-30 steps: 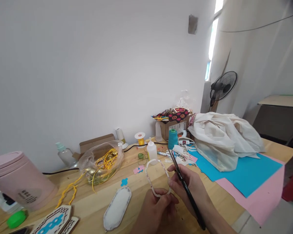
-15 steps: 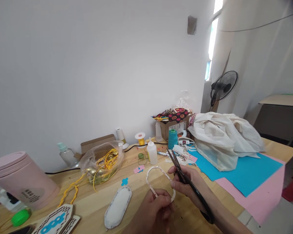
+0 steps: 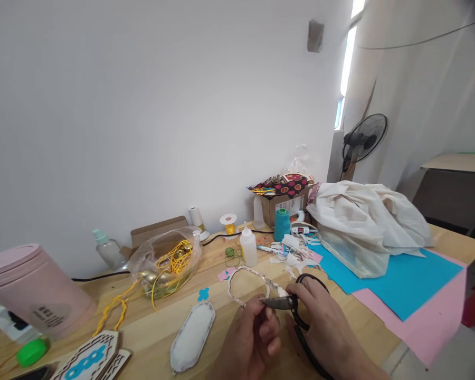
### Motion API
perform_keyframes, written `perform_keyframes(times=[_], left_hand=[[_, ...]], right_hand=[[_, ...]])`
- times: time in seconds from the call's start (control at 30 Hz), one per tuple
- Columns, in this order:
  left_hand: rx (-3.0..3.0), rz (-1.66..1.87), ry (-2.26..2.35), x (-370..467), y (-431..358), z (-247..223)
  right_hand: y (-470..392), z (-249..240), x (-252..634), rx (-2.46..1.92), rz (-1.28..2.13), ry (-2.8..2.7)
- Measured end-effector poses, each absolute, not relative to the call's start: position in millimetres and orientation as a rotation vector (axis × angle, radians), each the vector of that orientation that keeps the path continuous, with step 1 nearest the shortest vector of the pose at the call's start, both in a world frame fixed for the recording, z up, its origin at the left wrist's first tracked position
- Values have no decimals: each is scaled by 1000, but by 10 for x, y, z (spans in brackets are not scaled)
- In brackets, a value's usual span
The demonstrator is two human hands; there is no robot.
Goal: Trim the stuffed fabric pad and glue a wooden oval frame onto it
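A thin pale loop-shaped frame (image 3: 229, 290) with reddish marks is pinched between the thumb and fingers of my left hand (image 3: 247, 338). Black-handled scissors (image 3: 281, 303) are in my right hand (image 3: 326, 322), its fingers in and around the handles. The blades point left, their tips right by my left thumb and the loop's lower right side. Whether they touch the frame I cannot tell. A whitish strip (image 3: 276, 287) runs from the loop toward my right fingers. Left of my hands lies a white elongated padded piece (image 3: 192, 338), a blue flower cutout (image 3: 203, 294) just above it.
Behind my hands stand a white squeeze bottle (image 3: 248, 249) and a teal thread cone (image 3: 282, 226), with paper scraps (image 3: 296, 252) beside them. Blue paper (image 3: 411, 287) and a white cloth bag (image 3: 356, 227) lie right. A pink bin (image 3: 35, 295) and a clear bag of yellow cord (image 3: 164, 266) stand left.
The scissors have turned from pointing up and away to pointing left, and have come down to the frame by my left fingers. The loop has shifted slightly left and tilted.
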State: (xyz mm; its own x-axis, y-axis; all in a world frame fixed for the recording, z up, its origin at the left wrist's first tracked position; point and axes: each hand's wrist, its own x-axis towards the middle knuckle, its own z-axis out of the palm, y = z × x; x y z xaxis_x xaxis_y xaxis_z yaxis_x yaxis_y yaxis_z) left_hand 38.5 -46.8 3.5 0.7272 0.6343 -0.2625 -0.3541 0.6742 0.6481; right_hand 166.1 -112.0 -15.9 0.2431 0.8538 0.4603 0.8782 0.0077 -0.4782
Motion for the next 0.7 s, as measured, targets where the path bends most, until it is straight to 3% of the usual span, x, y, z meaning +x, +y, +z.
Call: perform_keyframes(times=[0.43,0.7], left_hand=[[366,508,351,401,-468,27],[585,561,424,384,-476,9]], right_hand=[[-1069,-143,1676,-1823,-60,-1534],[-1020,-178,1797,-2003,-84,-1448]])
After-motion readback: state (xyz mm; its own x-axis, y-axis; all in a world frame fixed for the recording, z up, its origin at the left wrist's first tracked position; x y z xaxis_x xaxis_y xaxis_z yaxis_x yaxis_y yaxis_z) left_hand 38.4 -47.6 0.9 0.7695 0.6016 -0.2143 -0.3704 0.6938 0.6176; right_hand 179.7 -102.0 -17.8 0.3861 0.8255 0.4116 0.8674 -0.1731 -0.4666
